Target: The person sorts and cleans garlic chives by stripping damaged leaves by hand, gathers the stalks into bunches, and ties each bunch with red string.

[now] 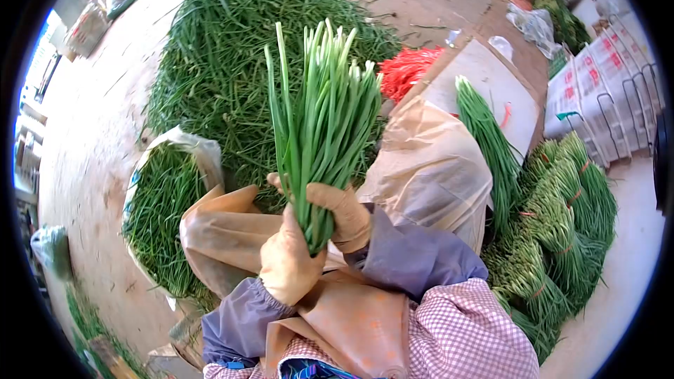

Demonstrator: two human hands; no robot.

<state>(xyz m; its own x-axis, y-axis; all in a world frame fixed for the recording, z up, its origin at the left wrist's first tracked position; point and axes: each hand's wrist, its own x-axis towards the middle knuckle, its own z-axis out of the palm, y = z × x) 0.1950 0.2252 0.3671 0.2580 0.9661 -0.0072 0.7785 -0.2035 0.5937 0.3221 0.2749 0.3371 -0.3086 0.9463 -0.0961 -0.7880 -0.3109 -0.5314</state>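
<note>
Bright, soft light | left-edge glare | fisheye bend, black corners | rim perhaps blurred

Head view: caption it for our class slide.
Left hand and right hand clasp a bunch of slender green stalks.

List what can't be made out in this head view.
Head view:
Gripped part of the green bunch: hidden by the left hand and right hand.
Red print on the white stack: too small to read.
Sack's bottom: hidden by its greens.
Dark object, far right: cut off by the image edge.
</note>
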